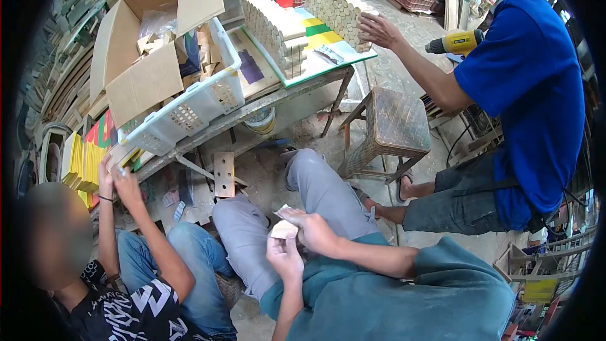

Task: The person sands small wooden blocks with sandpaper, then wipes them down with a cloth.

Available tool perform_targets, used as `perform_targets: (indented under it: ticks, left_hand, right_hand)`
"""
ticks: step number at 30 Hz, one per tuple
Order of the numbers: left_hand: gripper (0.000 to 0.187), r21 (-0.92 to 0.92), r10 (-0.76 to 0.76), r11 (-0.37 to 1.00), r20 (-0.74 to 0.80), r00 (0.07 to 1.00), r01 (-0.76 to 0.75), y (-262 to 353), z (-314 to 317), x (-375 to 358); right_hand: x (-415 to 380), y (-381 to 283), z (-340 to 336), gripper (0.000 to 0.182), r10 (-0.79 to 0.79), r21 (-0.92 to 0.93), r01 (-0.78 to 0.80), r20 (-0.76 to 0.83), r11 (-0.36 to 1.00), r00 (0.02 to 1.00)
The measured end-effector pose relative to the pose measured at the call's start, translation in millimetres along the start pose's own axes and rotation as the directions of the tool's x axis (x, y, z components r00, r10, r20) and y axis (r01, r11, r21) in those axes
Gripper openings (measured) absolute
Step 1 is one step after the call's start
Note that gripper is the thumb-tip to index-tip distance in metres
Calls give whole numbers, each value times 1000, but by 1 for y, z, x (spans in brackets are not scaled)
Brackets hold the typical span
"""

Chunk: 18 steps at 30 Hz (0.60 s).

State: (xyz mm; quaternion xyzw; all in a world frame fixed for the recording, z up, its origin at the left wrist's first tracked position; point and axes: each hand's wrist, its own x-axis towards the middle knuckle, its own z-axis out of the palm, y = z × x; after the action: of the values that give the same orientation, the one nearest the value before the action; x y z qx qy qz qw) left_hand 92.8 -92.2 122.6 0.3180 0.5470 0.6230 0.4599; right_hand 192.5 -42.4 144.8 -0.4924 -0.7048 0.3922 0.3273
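- Your left hand [285,259] pinches a small wooden block [284,230] in front of your teal shirt [391,297]; your right hand [314,232] grips a thin piece [285,209] just beside it.
- Floor [260,173] shows between your knees [306,170] and the counter [303,86], a white crate [189,115] at its edge.
- The yellow drill's [463,41] label is unreadable.

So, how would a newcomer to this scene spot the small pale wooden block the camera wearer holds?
Start from the teal shirt at the bottom centre, then find the wearer's bare left hand at its picture-left end. The small pale wooden block sits at that hand's fingertips. Unlike the loose wooden pieces in the open brown cardboard box, it is held in a hand.
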Motion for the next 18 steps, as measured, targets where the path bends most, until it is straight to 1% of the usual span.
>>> perform_targets:
  ticks: [2, 4, 6, 8, 9, 10, 12, 13, 14, 16, 17, 18]
  left_hand:
    - [25, -25, 0, 1000, -8, 1000, 0, 0, -4, 6]
    - [26, -67, -23, 998, -108, 994, 15, 4, -10, 17]
    - [25, -58, -12, 998, -100, 995, 6, 2, -6, 10]
    - [23, -2, 7, 1000, 10, 1000, -7, -7, 0, -2]
    - [23, 11, -3, 1000, 44, 999, 3, -5, 1, -3]
    - [23, 9, 4, 1000, 46, 999, -4, -3, -1, 3]
    - [26, -89, -28, 996, -83, 996, 20, 3, -8, 17]
    - [25, -81, -42, 996, -109, 993, 34, 3, -11, 19]
    - [25, -79, -43, 996, -109, 993, 35, 2, -10, 15]
    - [22, -24, -3, 1000, -48, 999, 2, -4, -1, 2]
    - [22, -21, -14, 1000, -27, 1000, 13, -4, 3, -2]
    - [22, -21, -11, 1000, -23, 1000, 10, -1, 2, 0]
  right_hand:
    - [-4, -1, 2, 44, -4, -13, 4, -7, 1000, 1000]
    - [-17, -19, 1, 44, -194, 18, 195, -36, 981, 980]
    - [-15, -15, 4, 43, -189, 4, 190, -57, 982, 980]
    - [-3, 1, 2, 42, -13, 10, 13, -28, 1000, 1000]
    - [2, 2, 1, 40, -11, -37, 10, -22, 999, 1000]
    - [0, -1, 2, 40, -17, -39, 16, -26, 999, 1000]
    - [-15, -17, 2, 40, -154, 17, 154, -28, 988, 988]
    - [-18, -23, 2, 39, -201, 13, 201, -35, 979, 979]
    - [-17, -21, 4, 39, -199, 15, 200, -36, 980, 979]
    - [-7, -8, 4, 39, -95, 30, 95, -30, 995, 995]
    - [-3, 1, 4, 39, -58, 17, 58, -26, 998, 998]
    - [-5, -6, 1, 39, -59, 16, 60, -31, 998, 998]
